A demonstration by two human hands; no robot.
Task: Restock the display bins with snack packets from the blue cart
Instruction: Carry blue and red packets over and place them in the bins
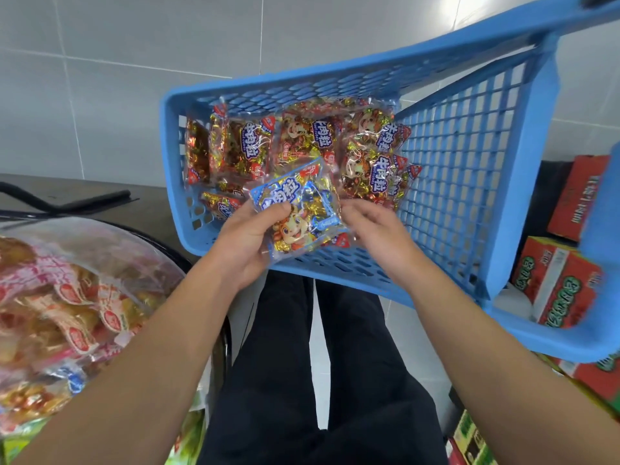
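Packet in hands: blue snack packet (299, 209), clear plastic with a blue label, a cartoon child's face and gold and blue wrapped sweets showing through; it is held tilted above the near edge of the blue cart (446, 182).
Other packets: red snack packets (303, 144) of the same design, with red labels and gold and red wrapped pieces, lie overlapping in the cart, mostly along its far and left sides.
Cart: blue plastic basket with lattice walls and floor, seen from above; its right half shows bare lattice.
Left hand (246, 241): palm turned up under the blue packet's left side, thumb pressed on the label, fingers curled beneath, so it grips the packet.
Right hand (375, 229): at the packet's right edge, fingers bent and touching the plastic; the pinch looks light, and how firmly it holds cannot be told.
Arms: both forearms bare, reaching forward from the bottom corners and meeting over the cart.
Display bin (174, 260): dark round rim at lower left, holding pink and clear bagged snacks (67, 313).
Boxes: red and green cartons (557, 283) stacked at right, beyond the cart.
Below: dark trousers (318, 380) and pale floor tiles (100, 95).
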